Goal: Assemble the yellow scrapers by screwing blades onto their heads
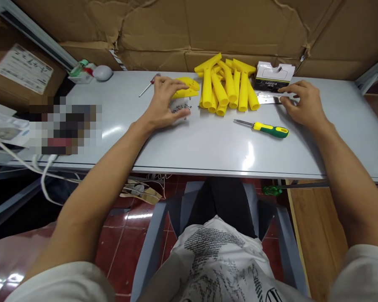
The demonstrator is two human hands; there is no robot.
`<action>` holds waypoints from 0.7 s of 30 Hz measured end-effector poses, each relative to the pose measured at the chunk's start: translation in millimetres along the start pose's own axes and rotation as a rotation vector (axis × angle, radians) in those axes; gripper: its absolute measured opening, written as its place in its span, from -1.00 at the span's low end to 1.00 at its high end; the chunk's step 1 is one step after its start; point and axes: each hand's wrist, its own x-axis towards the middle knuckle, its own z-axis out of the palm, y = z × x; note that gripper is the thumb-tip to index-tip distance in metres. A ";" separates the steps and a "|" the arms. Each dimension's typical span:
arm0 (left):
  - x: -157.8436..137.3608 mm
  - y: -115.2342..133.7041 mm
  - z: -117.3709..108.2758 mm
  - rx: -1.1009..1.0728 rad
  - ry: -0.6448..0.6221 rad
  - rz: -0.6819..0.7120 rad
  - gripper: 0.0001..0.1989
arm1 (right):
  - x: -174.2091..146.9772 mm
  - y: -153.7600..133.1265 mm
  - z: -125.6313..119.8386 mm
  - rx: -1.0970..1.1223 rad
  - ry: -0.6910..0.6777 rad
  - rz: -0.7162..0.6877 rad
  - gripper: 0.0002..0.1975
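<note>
My left hand (165, 102) is over the left part of the table with its fingers spread. Its fingertips reach the flat yellow plastic pieces (186, 88), and its thumb lies beside a small heap of screws (184, 108). On the right, my right hand (304, 102) has thumb and forefinger apart at the end of the flat metal blades (267, 99); whether it touches them I cannot tell. Between the hands lies a pile of yellow scraper handles (229, 86). A green and yellow screwdriver (271, 129) rests in front of the pile.
A black and white box (273, 76) stands behind the blades. Behind my left hand lies a thin screwdriver (148, 86). A computer mouse (102, 73) sits at the back left, and white cables (44, 176) hang over the left edge. Cardboard (151, 29) lines the back.
</note>
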 end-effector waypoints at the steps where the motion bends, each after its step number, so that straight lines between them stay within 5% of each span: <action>1: -2.6 -2.4 -0.5 0.010 -0.022 0.010 0.37 | -0.6 2.0 -0.8 0.021 0.005 0.011 -0.57; 3: -4.5 -8.1 1.0 0.030 -0.036 -0.002 0.46 | -1.4 7.9 -2.2 0.059 0.006 0.020 -0.59; 15: 10.0 -1.2 4.7 -0.002 -0.060 0.045 -0.13 | -1.1 11.1 -1.5 0.125 0.043 0.050 -0.67; 21: 5.4 -4.3 -9.5 -0.032 -0.077 0.004 0.02 | -1.4 12.1 -3.8 0.132 0.056 0.066 -0.69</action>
